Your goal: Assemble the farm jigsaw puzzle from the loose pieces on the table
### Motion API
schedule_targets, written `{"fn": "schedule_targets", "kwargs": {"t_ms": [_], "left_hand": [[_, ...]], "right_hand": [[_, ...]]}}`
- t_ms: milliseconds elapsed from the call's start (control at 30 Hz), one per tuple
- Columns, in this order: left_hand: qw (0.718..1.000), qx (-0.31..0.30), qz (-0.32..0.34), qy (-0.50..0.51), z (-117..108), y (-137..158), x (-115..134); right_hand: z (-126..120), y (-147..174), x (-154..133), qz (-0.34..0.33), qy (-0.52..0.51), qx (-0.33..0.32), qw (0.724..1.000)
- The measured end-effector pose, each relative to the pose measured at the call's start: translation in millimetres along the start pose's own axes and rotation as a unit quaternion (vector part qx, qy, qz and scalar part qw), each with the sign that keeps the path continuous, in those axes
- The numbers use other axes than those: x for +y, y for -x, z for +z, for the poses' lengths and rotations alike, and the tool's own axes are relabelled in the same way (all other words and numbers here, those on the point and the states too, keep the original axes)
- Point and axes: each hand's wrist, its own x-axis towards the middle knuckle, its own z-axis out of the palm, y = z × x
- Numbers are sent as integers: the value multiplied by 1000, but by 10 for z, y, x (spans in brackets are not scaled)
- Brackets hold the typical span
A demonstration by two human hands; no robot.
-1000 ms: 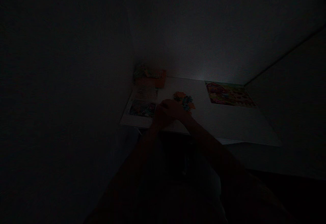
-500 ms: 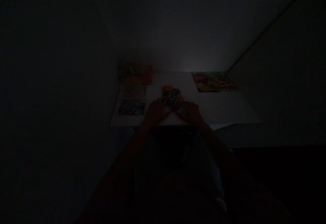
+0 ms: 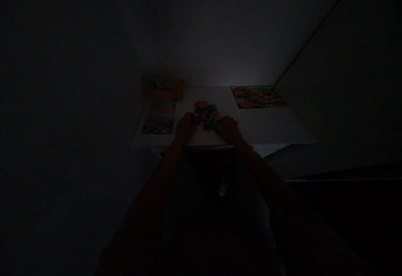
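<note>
a dark scene here, and the pale wall point(image 3: 207, 45) fills the biggest share of it, rising behind a white table point(image 3: 266, 127) that runs left to right below. over at the table's far right, up against the wall, lies a colourful printed picture point(image 3: 259, 97) with a red barn on it. across to the left, flat near the table's edge, a printed sheet point(image 3: 158, 125), and just behind it in the back corner, an orange box point(image 3: 176, 94) with greenish stuff in or on it. and front and centre, the left hand point(image 3: 185, 127) and the right hand point(image 3: 229, 129), well apart, fingers bent inward; too dark to tell whether either one pinches anything. between their fingertips, on the tabletop, sits the heap of small pieces point(image 3: 207, 114), orange, teal and dark, hands right at its near edges.
</note>
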Motion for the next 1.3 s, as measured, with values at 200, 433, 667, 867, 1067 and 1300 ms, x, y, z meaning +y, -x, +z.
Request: {"fn": "schedule_targets", "kwargs": {"t_ms": [200, 433, 667, 867, 1067, 1300], "left_hand": [[987, 70, -66, 130, -47, 11, 14], [951, 147, -129, 238, -49, -7, 11], [937, 175, -161, 257, -96, -66, -22], [939, 162, -172, 251, -72, -71, 6], [943, 124, -161, 263, -107, -13, 39], [949, 77, -140, 271, -116, 18, 32]], "right_hand": [[-15, -58, -11, 51, 10, 9, 999], [-76, -73, -81, 73, 8, 8, 997], [-54, -71, -103, 75, 10, 17, 997], [-4, -69, -52, 55, 8, 35, 998], [63, -29, -12, 21, 0, 63, 998], [106, 13, -141, -86, -34, 55, 994]]}}
